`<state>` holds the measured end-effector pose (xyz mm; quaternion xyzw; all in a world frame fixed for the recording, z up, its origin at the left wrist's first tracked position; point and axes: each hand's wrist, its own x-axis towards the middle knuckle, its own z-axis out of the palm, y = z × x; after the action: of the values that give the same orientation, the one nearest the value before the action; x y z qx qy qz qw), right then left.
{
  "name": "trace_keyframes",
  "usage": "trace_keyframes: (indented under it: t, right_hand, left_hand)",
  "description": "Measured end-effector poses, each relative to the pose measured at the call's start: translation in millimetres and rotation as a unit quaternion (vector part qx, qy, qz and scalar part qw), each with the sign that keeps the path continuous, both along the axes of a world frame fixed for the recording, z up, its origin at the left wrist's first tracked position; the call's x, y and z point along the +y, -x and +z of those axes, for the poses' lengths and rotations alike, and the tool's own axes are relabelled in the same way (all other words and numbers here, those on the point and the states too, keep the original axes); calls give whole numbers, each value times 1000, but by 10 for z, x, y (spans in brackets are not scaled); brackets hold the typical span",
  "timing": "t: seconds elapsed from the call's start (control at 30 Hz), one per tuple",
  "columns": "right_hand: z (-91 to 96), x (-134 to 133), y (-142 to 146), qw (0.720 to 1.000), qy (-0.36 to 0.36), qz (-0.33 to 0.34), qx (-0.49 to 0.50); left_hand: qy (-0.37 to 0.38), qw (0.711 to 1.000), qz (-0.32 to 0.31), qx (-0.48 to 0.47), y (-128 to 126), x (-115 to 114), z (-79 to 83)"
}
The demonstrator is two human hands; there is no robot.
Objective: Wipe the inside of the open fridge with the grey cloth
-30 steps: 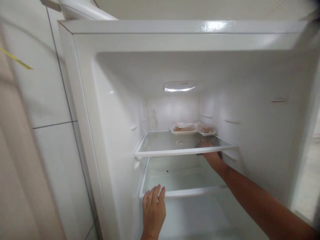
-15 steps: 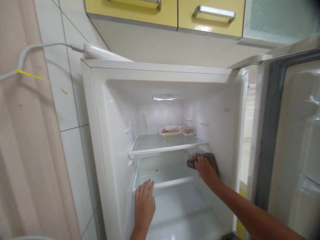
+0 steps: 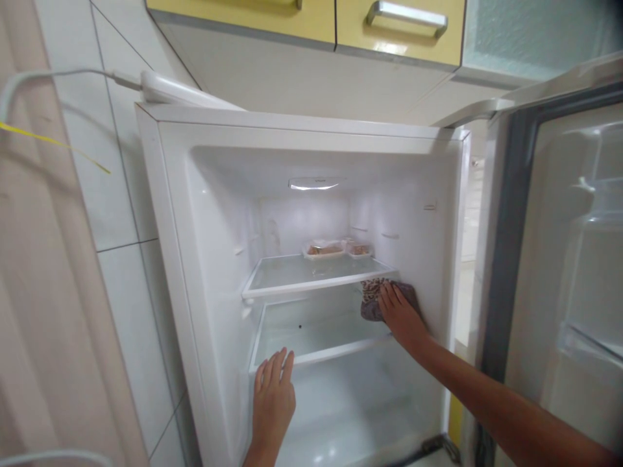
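The right hand (image 3: 400, 316) lies flat, fingers together, pressing a dark patterned cloth (image 3: 374, 299) against the right inner wall of the open refrigerator (image 3: 204, 214). The cloth sits just below the front right corner of the upper glass shelf (image 3: 311, 275), touching the wall, with part of it covered by the hand. The left hand (image 3: 272, 399) is open, fingers extended and close together, its fingertips resting on the front edge of the lower glass shelf (image 3: 321, 334). Two clear food trays (image 3: 335, 248) stand side by side at the back of the upper shelf, well apart from both hands. The refrigerator door (image 3: 559, 259) stands open at the right. Yellow cabinets (image 3: 341, 26) hang above the refrigerator, and a white tiled wall (image 3: 117, 214) adjoins its left side
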<state>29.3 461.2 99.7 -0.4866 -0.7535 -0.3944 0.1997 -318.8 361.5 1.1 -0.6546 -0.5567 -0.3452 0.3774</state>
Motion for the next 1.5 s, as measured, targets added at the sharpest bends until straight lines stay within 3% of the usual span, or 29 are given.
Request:
trace_keyframes:
  t: [0.23, 0.53, 0.73, 0.87, 0.97, 1.2, 1.5]
  right_hand:
    - [179, 552, 203, 1000, 14, -6, 21]
    - [177, 1288, 445, 995, -14, 37, 92]
    - [61, 1618, 461, 989, -20, 109, 100]
    - [-8, 1819, 428, 970, 2, 195, 144]
    - [-9, 1911, 406, 966, 13, 218, 142]
    - [23, 1682, 414, 973, 8, 183, 139]
    - [74, 881, 318, 996, -16, 59, 72]
  left_hand:
    - [-4, 999, -2, 43, 58, -4, -16]
    - [-57, 998, 5, 30, -10, 74, -11]
    - [-72, 997, 25, -6, -92, 225, -80]
    - [-73, 997, 36, 7, -118, 273, -84]
    - [-81, 996, 42, 16, -107, 280, -85]
    - [-65, 995, 48, 51, -11, 275, -141]
    - [-32, 998, 41, 39, -19, 187, -23]
